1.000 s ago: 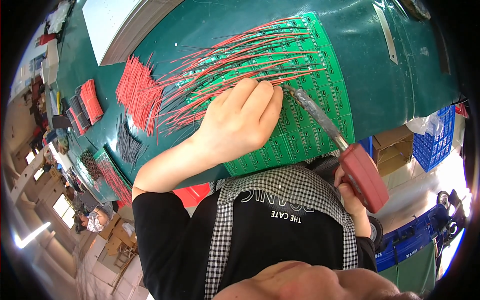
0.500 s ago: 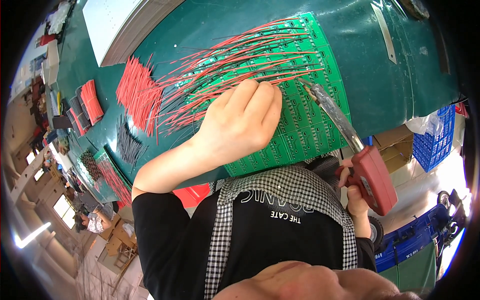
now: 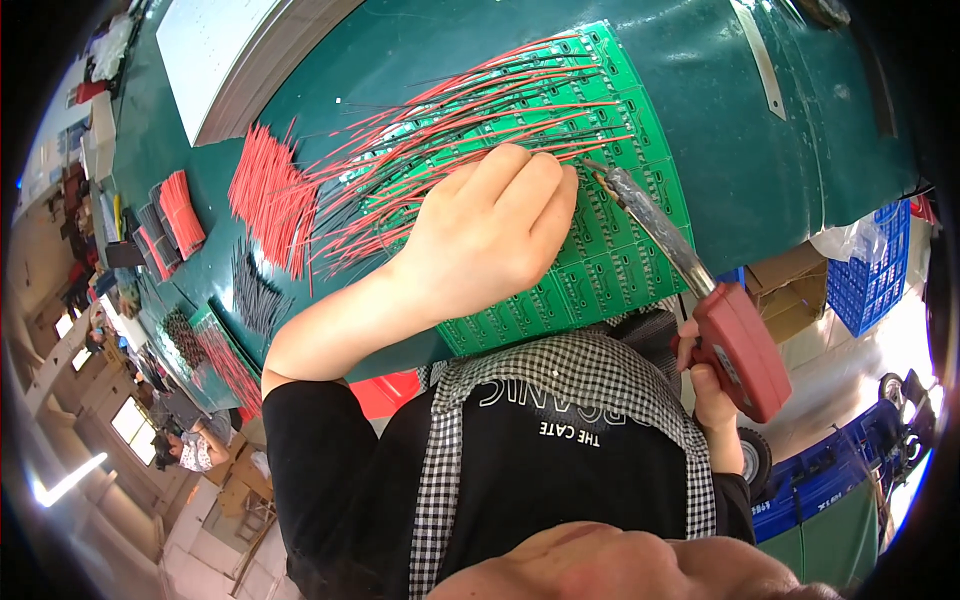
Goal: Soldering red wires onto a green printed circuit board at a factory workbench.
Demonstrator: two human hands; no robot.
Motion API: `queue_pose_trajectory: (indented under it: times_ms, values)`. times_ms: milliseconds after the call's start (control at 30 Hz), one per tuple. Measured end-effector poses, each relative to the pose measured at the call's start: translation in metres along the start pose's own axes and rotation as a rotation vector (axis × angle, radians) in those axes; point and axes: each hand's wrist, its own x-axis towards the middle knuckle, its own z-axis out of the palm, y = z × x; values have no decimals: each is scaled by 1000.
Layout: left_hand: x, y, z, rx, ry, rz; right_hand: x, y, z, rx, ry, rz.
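Observation:
A panel of green circuit boards (image 3: 610,250) lies on the bench, with rows of red and black wires (image 3: 470,110) fanning leftward across it. My left hand (image 3: 490,225) is over the panel, fingers closed in a pinch. A wire's end comes out beside its fingertips; the grip itself is hidden under the hand. My right hand (image 3: 712,390) is wrapped round the handle of a red soldering gun (image 3: 745,345). The gun's metal barrel slants up to the left, and its tip is at the board close to my left fingertips.
Left of the panel lie a pile of red wires (image 3: 265,200), black wires (image 3: 258,290) and tied wire bundles (image 3: 180,215). A white stack (image 3: 230,60) stands at the far left. A metal strip (image 3: 760,60) lies far right; a blue crate (image 3: 868,270) is beyond the bench edge.
The panel and its wires have shifted slightly left. My left hand has moved a little right relative to the panel, and the soldering gun has shifted slightly left with its tip still at the board.

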Motion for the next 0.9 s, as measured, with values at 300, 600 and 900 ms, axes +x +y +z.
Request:
queue_pose_trajectory:
  times_ms: [300, 600, 900]
  values:
    - [0, 0, 2, 14, 8, -1, -3, 9, -1, -157, -37, -164]
    - [0, 2, 0, 36, -35, -2, -2, 5, -5, 14, -10, -69]
    - [10, 2, -2, -57, -58, -41, 8, -13, -9, 448, -131, -59]
